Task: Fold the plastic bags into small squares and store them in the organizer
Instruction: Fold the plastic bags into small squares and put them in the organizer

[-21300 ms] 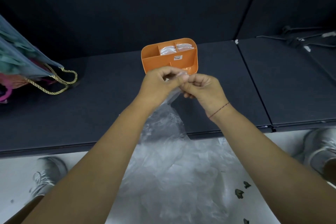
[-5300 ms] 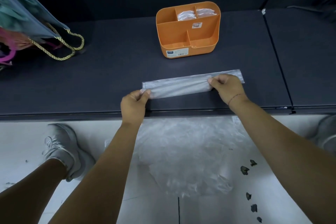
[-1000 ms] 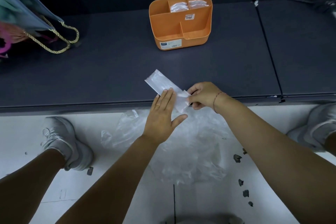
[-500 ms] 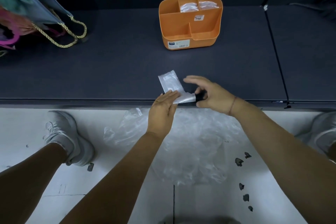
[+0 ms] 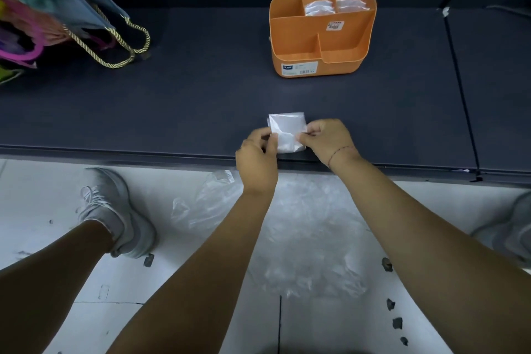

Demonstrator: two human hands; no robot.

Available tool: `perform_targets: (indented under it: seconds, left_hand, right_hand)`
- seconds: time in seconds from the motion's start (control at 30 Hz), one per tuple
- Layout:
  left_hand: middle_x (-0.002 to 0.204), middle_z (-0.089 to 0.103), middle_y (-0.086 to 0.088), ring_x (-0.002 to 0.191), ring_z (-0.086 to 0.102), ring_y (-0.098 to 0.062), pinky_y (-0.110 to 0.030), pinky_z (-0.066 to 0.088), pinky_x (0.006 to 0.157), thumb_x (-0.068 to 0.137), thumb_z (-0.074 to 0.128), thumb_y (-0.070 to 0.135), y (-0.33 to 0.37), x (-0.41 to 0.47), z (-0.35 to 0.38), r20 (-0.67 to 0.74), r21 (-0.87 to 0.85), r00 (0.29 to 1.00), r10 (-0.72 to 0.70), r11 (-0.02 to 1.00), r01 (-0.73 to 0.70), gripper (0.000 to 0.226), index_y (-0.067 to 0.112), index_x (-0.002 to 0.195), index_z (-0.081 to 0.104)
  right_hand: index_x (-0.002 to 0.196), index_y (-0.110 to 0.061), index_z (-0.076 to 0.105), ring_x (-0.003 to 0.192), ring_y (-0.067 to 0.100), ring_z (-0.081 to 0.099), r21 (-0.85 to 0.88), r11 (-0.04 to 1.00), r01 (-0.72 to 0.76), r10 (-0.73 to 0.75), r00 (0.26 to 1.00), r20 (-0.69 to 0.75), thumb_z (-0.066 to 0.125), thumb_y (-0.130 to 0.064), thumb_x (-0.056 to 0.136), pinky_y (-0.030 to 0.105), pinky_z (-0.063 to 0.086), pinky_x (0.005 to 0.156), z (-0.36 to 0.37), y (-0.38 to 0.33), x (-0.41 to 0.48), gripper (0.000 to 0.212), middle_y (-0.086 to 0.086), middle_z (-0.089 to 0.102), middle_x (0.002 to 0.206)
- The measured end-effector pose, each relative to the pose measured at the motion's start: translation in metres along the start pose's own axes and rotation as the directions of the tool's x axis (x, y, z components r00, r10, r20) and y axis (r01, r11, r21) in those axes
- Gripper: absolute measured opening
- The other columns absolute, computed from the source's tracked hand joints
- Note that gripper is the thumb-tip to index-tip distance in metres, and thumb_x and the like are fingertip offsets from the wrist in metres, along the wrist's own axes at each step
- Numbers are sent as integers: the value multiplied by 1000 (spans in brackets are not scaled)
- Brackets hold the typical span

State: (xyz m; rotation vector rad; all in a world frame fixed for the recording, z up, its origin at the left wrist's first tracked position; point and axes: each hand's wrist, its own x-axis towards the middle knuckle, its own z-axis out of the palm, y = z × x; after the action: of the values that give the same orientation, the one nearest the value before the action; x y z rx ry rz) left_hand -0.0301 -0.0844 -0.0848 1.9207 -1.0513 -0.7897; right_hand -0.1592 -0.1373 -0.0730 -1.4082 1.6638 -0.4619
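A clear plastic bag folded into a small square [image 5: 287, 129] lies near the front edge of the dark table [image 5: 201, 100]. My left hand [image 5: 257, 158] pinches its left side and my right hand [image 5: 327, 139] pinches its right side. The orange organizer [image 5: 296, 37] stands farther back on the table, a little right of the square. Its two small back compartments hold folded bags [image 5: 334, 7]; the front compartments show nothing inside. A heap of loose clear plastic bags [image 5: 301, 236] lies on the white floor below my arms.
A blue gift bag with gold rope handles [image 5: 71, 8] stands at the table's back left. My sneakers rest on the floor at the left [image 5: 115, 210] and at the right edge [image 5: 511, 227]. Small dark bits of debris [image 5: 393, 313] dot the floor on the right.
The bag went from a long strip to a short slanted piece and is now a small square. My left hand shifted from pressing flat to pinching; my right hand closed on the other side.
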Motion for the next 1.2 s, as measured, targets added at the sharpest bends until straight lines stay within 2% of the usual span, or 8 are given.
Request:
perform_targets:
  seconds: [0.13,0.27,0.43,0.73,0.87,1.0,1.1,1.2]
  left_hand:
    - [109,64,-1,108,52,-21,-38,37,100,95,61,24,-4,6,2,-106,252,975,196,954,-164,38,13,131,57]
    - [146,49,-6,141,35,-27,-45,16,117,102,29,33,-25,12,1,205,484,827,524,680,-551,49,10,138,53]
    - [164,15,0,152,7,-23,-49,-4,120,96,-3,47,-37,13,-7,453,666,834,315,502,-552,71,14,156,17]
    - [165,-1,0,151,-9,-18,-45,-15,118,82,-18,68,-30,2,-10,487,658,849,202,554,-510,94,13,157,0]
    - [164,11,3,151,-4,-13,-36,-17,118,94,11,67,-20,-15,-12,438,475,883,168,791,-386,82,14,157,14]
    - [157,29,0,145,22,-16,-40,19,120,95,54,50,6,-17,-20,353,73,935,29,996,-59,75,15,154,24]
    - [148,43,9,132,45,-9,-28,42,103,81,69,60,29,-11,-29,541,-169,835,-101,960,225,93,23,154,25]
    - [126,66,-1,115,63,-16,-34,52,97,79,73,52,44,-8,-32,711,-274,697,-96,875,399,68,18,134,53]
  right_hand:
    - [89,-11,72,87,17,62,-102,994,-34,34,999,1,68,-20,86,26,46,76,4,-11,7,10,3,70,95]
    - [92,-13,72,90,18,64,-137,988,-74,78,997,18,68,-23,86,30,51,81,6,-15,11,12,1,71,95]
    - [69,-20,65,72,14,56,-145,988,-61,66,997,30,66,-31,88,27,42,65,6,-15,5,22,-6,60,70]
    - [76,-17,61,70,8,55,109,991,-77,88,991,-103,67,-23,83,23,46,65,14,-16,-14,11,-8,61,75]
    - [72,-20,53,70,10,53,281,957,-68,92,993,-70,71,-5,79,25,47,71,7,-11,-15,24,-4,56,76]
    - [84,-20,55,76,10,55,413,911,-2,-6,1000,17,72,-1,80,23,48,72,-18,-9,-28,26,1,59,83]
    - [95,-15,56,68,3,57,478,876,58,-132,984,123,72,1,81,17,47,67,-42,-14,-40,27,-8,62,71]
    - [98,-15,58,70,7,59,488,869,79,-218,947,236,72,3,81,16,49,70,-60,-16,-49,28,-3,64,72]
